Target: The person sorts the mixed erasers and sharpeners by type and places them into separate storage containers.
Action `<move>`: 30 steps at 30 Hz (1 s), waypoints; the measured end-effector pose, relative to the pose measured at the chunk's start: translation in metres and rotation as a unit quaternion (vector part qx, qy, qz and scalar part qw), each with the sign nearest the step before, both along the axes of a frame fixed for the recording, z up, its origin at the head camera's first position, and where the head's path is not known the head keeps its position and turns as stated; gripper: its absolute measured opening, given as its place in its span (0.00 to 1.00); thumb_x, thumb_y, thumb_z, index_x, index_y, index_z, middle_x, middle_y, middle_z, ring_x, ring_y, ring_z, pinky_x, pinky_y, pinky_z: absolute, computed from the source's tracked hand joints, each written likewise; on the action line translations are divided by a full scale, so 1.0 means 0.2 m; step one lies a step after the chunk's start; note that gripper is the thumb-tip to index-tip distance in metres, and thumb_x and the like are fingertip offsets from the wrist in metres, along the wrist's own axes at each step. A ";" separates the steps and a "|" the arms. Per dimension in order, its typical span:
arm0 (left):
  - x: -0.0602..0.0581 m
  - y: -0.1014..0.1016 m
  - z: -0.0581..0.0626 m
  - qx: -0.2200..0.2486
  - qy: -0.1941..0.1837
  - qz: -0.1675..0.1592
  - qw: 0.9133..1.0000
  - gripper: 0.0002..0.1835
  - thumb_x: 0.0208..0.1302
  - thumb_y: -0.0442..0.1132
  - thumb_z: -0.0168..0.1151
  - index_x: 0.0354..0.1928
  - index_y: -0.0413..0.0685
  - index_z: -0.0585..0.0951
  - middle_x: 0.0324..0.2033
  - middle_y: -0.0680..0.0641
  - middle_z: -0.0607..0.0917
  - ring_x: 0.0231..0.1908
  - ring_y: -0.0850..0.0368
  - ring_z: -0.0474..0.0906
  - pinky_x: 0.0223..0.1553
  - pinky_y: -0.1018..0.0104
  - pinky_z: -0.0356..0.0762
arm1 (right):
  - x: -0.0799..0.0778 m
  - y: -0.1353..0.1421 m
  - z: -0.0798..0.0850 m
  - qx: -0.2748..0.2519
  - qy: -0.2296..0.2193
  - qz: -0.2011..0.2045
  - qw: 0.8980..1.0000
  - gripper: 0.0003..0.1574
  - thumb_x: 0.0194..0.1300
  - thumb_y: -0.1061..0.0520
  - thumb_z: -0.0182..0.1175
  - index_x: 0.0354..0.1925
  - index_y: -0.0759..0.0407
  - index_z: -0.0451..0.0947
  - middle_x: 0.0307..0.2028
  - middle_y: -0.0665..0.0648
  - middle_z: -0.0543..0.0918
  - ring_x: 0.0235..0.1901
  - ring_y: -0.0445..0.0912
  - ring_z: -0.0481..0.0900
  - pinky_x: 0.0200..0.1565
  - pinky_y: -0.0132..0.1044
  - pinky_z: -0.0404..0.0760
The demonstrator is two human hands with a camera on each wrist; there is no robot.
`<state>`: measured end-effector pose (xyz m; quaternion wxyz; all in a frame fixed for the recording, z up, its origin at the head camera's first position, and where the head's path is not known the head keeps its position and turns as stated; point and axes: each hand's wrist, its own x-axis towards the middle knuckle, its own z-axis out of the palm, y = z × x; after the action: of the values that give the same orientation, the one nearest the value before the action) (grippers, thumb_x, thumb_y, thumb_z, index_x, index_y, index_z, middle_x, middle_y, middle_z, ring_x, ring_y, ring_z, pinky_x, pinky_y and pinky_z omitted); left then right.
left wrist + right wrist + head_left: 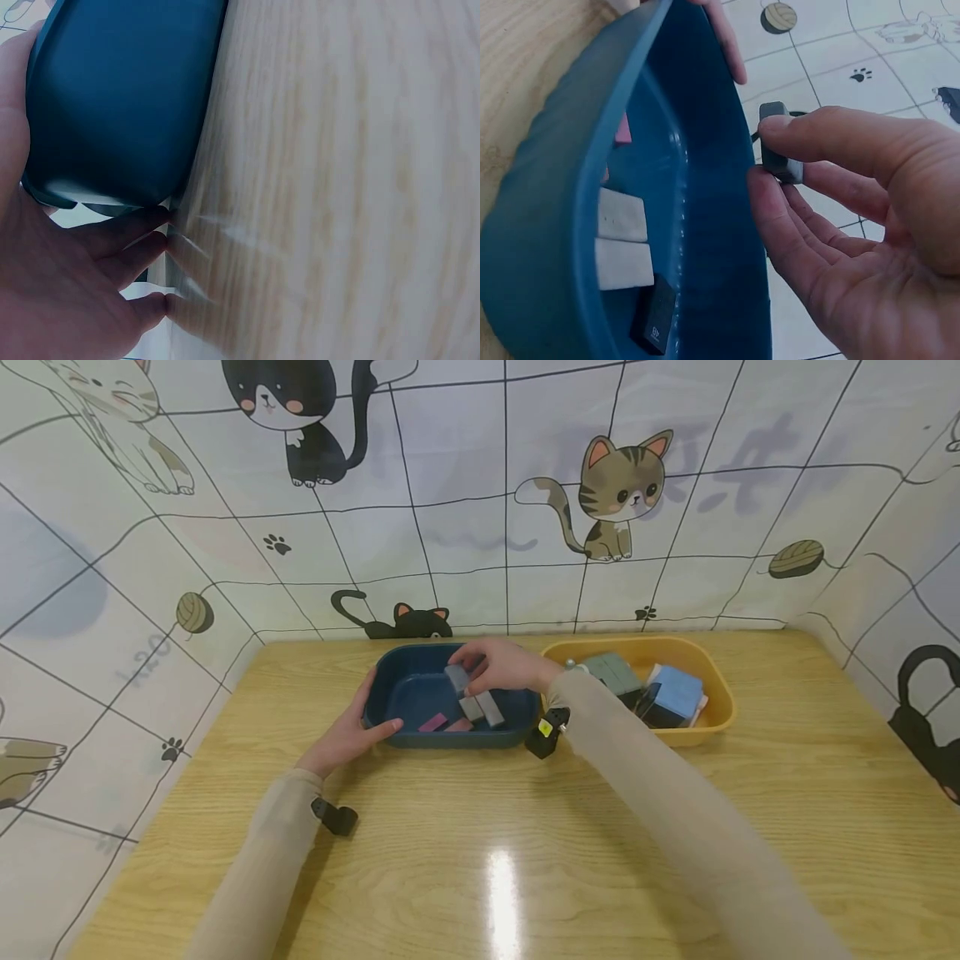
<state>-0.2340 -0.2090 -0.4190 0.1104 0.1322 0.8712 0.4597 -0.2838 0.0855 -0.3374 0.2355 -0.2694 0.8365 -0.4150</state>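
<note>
A dark blue plastic bin (pixel 450 740) stands on the table. At its left end my left hand (pixel 348 735) grips it, thumb over the near rim and fingers round the outside. Above the bin, toward its far side, my right hand (pixel 510 667) pinches a grey eraser (pixel 780 142) between thumb and fingers. Inside the bin lie a pink eraser (pixel 432 722), a paler pink piece (pixel 460 725) and two whitish erasers (pixel 491 708) side by side. The right wrist view also shows a black block marked 4B (pixel 654 315) on the bin floor.
Just right of the blue bin stands a yellow bin (pixel 716 714). It holds a blue block-shaped item (pixel 675 693) and grey-green items (pixel 615 675), partly hidden by my right forearm. A cat-patterned sheet (pixel 465 552) rises behind the wooden table (pixel 420 852).
</note>
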 end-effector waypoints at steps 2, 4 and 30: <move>0.01 0.00 0.01 0.002 -0.003 0.000 1.000 0.52 0.66 0.46 0.62 0.77 0.58 0.34 0.75 0.46 0.36 0.73 0.43 0.33 0.67 0.38 0.41 | -0.02 0.00 0.00 0.003 0.003 0.000 1.000 0.34 0.60 0.64 0.66 0.64 0.61 0.70 0.56 0.62 0.74 0.53 0.53 0.76 0.50 0.42 0.77; 0.02 0.02 0.05 0.007 -0.008 -0.002 1.000 0.52 0.66 0.44 0.63 0.77 0.54 0.34 0.75 0.43 0.36 0.73 0.41 0.33 0.67 0.38 0.40 | -0.03 0.00 -0.01 0.005 0.001 0.000 1.000 0.34 0.60 0.64 0.65 0.65 0.63 0.70 0.56 0.63 0.74 0.53 0.53 0.76 0.50 0.43 0.77; 0.08 0.07 0.16 0.003 -0.018 0.001 1.000 0.50 0.67 0.39 0.61 0.76 0.47 0.36 0.74 0.38 0.37 0.72 0.38 0.34 0.67 0.37 0.41 | -0.06 -0.01 -0.06 0.045 0.069 0.013 0.997 0.27 0.63 0.58 0.65 0.58 0.68 0.75 0.51 0.64 0.79 0.52 0.51 0.77 0.51 0.42 0.75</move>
<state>-0.2174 -0.1955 -0.3864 0.1254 0.1227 0.8679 0.4647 -0.2960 0.0841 -0.3498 0.1947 -0.2969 0.8650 -0.3545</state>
